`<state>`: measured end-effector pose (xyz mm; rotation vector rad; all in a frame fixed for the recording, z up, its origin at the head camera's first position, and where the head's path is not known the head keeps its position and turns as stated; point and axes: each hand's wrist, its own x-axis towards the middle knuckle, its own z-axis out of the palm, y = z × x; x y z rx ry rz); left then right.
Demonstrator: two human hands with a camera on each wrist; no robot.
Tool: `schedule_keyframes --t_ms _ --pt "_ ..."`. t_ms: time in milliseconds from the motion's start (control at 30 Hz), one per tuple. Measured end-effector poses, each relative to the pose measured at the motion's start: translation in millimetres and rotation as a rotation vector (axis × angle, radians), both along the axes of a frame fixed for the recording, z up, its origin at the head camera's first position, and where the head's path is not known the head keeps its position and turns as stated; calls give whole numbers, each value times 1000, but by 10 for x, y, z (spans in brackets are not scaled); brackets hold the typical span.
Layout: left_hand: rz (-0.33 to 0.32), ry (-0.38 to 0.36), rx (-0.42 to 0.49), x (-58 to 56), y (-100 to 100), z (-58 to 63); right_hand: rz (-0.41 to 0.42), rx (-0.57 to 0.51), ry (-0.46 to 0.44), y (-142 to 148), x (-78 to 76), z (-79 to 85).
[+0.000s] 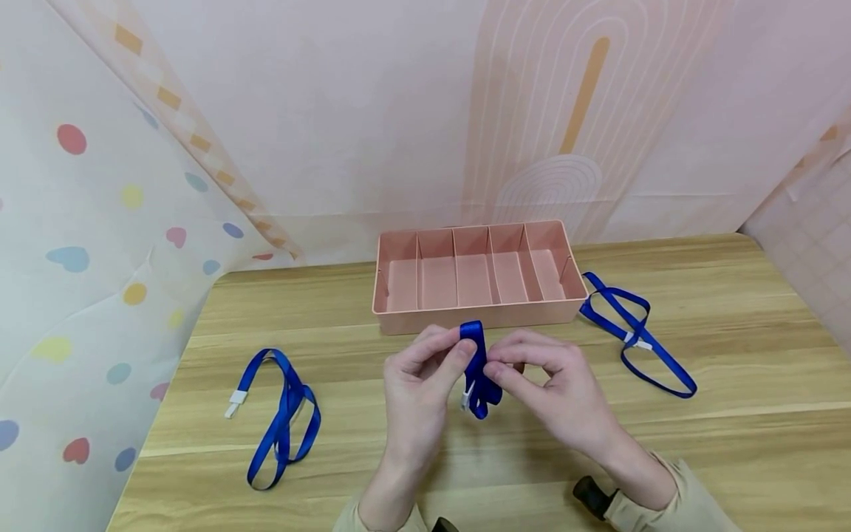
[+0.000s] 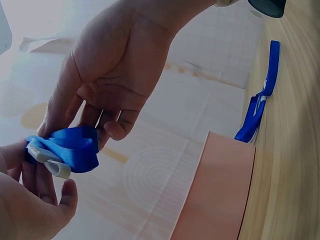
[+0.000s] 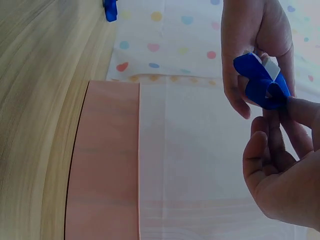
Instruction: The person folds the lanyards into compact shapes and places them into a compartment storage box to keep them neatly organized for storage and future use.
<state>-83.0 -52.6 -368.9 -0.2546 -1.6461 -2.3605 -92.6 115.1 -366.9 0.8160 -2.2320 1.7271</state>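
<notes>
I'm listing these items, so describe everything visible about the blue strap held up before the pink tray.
The blue strap is a flat, ribbon-like band with a slight fabric sheen, gathered into several loops. A pale, plastic-looking clip is attached and hangs beside them. The left grip pinches the strap's upper part; the right grip pinches its side. It is held above the wooden table, in front of the pink tray.

head — above, facing forward-down, farther | wrists — close, rolled sideways | all share: held lanyard [image 1: 476, 369], pink box [image 1: 412, 321]
</notes>
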Motion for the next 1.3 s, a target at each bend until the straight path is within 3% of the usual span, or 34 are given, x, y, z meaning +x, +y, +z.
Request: schedule_keyframes --t_ms 367,700,1300 --pt "-34 -33 14 16 13 10 15 -7 9 3 5 -7" --pt "-21 -36 12 3 12 6 13 -8 -25 -4 18 10" --pt "4 47 -26 -6 30 -44 -47 18 -46 -15 54 17"
